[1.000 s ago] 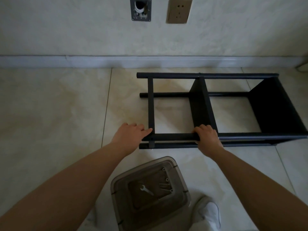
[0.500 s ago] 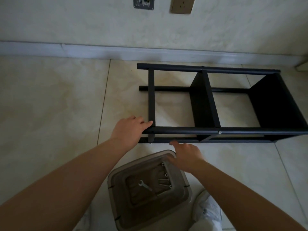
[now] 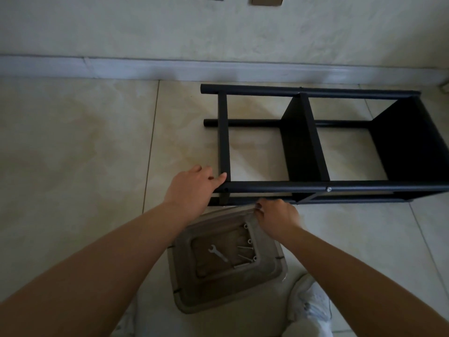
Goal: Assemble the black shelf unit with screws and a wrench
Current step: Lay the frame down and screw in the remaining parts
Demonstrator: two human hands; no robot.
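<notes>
Black metal shelf frame (image 3: 315, 147) lies sidelong on the tiles; left hand (image 3: 192, 188) grips its near rail, likely steadying it, while right hand (image 3: 275, 217), fingers curled, reaches the translucent lid (image 3: 226, 283) holding loose screws (image 3: 247, 249) and small wrench (image 3: 218, 252), grasp unclear.

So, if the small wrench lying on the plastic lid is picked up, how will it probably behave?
The wrench looks like thin flat metal, so probably stiff and light. It lies flat on the lid, so pinching it up may be fiddly. It seems unlikely to roll, unlike the screws beside it.
</notes>
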